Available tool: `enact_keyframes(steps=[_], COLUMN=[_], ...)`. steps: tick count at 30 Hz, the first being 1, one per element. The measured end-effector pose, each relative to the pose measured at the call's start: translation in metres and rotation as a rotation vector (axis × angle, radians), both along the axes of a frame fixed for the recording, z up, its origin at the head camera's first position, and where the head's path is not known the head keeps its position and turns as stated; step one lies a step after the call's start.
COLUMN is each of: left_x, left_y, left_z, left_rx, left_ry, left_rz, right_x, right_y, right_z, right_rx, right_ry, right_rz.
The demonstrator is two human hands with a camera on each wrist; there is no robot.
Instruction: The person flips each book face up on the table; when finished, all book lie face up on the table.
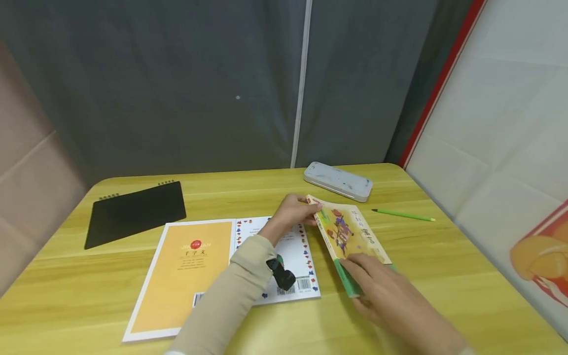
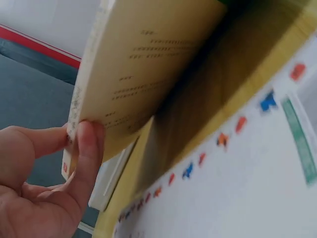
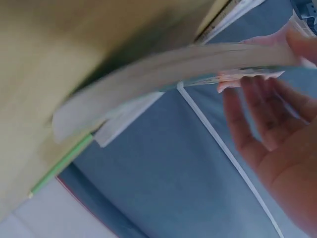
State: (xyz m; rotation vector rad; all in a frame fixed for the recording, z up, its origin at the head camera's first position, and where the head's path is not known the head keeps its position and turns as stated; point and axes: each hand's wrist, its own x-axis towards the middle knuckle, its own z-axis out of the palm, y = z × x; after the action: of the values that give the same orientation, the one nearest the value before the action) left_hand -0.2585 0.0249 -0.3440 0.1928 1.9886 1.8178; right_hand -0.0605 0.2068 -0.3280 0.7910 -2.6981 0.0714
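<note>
My left hand (image 1: 293,213) pinches the top corner of a picture-covered book (image 1: 350,229) at its spine, thumb and fingers on opposite sides in the left wrist view. The book is tilted, its cream and green cover facing up and its spine side raised. At the book's near end my right hand (image 1: 383,286) grips it, fingers over the cover. In the right wrist view the page edges (image 3: 163,74) bow between that hand's thumb and fingers. Left of this book lies a white book (image 1: 293,256) with a colourful border, partly hidden by my left forearm.
A yellow-orange book (image 1: 195,276) lies against the white one's left side. Behind it is a black spiral notebook (image 1: 137,214). Toward the back right are a grey pencil case (image 1: 338,181) and a green pencil (image 1: 404,215). A dark curtain (image 1: 177,88) hangs behind the table (image 1: 443,276).
</note>
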Motion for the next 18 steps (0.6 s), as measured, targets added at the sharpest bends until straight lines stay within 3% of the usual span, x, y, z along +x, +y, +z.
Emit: enact_keyframes(steps=[4,8,13,18], left_x=[0.000,0.000,0.004,0.002], left_y=[-0.001,-0.002,0.000,0.002], left_z=[-0.006,-0.013,-0.020,-0.022], left_rx=[-0.042,-0.139,-0.339,-0.420], left_ry=[-0.006,0.079,0.253,0.326], left_rz=[-0.002,-0.044,-0.044,-0.032], right_x=[-0.003,-0.008,-0.014,-0.017], right_y=[0.001,0.019,0.049,0.064], right_z=[-0.003,-0.005,-0.010,-0.018], right_rx=[-0.055,-0.127,-0.119,-0.109], right_ry=[-0.259,-0.493,-0.589,-0.652], right_rz=[-0.164,-0.333,-0.432,-0.438])
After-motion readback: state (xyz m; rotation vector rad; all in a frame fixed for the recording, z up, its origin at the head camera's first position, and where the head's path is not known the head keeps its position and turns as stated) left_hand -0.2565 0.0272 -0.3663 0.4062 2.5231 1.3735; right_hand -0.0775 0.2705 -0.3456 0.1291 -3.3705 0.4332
